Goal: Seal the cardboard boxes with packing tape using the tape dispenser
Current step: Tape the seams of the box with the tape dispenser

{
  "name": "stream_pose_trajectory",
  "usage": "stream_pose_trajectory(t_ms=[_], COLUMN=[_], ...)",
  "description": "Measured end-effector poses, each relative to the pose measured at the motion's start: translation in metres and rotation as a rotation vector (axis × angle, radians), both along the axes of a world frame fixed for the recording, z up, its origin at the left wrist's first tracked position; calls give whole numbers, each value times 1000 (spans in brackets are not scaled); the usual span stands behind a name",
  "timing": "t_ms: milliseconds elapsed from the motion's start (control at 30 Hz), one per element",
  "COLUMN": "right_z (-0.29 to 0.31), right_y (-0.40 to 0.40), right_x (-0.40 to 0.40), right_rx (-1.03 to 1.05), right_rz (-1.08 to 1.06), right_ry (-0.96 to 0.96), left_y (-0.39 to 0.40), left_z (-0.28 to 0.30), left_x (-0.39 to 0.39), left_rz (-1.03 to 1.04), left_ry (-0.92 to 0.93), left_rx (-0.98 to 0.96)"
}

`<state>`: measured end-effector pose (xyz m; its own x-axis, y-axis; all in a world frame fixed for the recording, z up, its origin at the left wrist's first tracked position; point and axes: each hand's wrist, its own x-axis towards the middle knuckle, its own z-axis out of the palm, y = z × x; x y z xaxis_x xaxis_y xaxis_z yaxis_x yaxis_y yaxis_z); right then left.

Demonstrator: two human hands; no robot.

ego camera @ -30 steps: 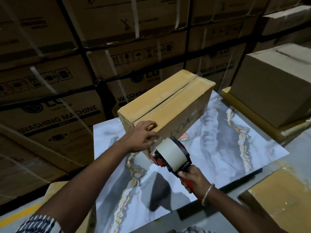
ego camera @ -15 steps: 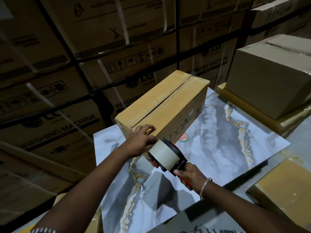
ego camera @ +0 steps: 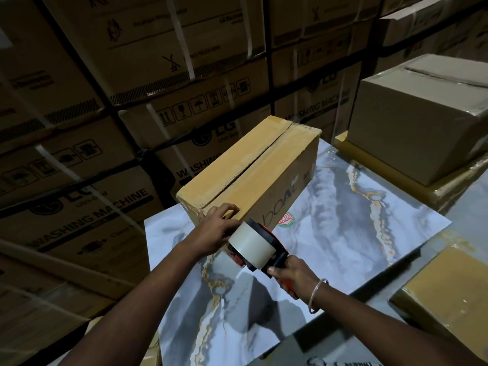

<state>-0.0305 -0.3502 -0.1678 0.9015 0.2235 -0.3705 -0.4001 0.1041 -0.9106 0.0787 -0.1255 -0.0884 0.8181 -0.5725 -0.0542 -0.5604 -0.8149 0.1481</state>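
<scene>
Stacked washing-machine cartons [ego camera: 111, 207] fill the background, strapped with white bands. Marble-pattern worktop [ego camera: 356, 228] carries the cardboard box [ego camera: 248, 170] near its far-left corner; long axis runs from my near left toward the far right, top flaps closed, seam down the middle looks untaped, "boat" print on the side facing me. A bigger brown box [ego camera: 422, 122] sits off the worktop's far-right edge, another taped one [ego camera: 454, 307] at the near right.

My left arm reaches forward, left hand [ego camera: 215, 228] resting on the box's near end, fingers curled over the top edge, gripping the corner. My right hand [ego camera: 293, 277] is wrapped around the red handle of the tape dispenser [ego camera: 257, 247], bangle [ego camera: 317, 295] on the wrist. Dispenser is held just beside the box's near end, roll side up toward me, head pointing at the box; I can't tell whether it touches the cardboard.
</scene>
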Motion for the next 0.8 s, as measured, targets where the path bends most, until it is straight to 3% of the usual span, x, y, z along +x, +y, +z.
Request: stream_pose_trajectory(t_ms=[167,367,567,800], right_z=[1,-16,-18,-16], right_y=[0,-23,-36,-40], right_x=[1,-1,-1,0], right_rx=[-29,-77,-49,11], right_rz=[27,-174,-197,-244], right_ry=[2,97,94,78], left_y=[5,5,-10,-29], left_z=[-6,-8,1,27], left_x=[3,7,8,18], left_rz=[-16,-30,-58,-133], left_ry=[-16,-66,-196,-132], left_rx=[-31,-63,103,359])
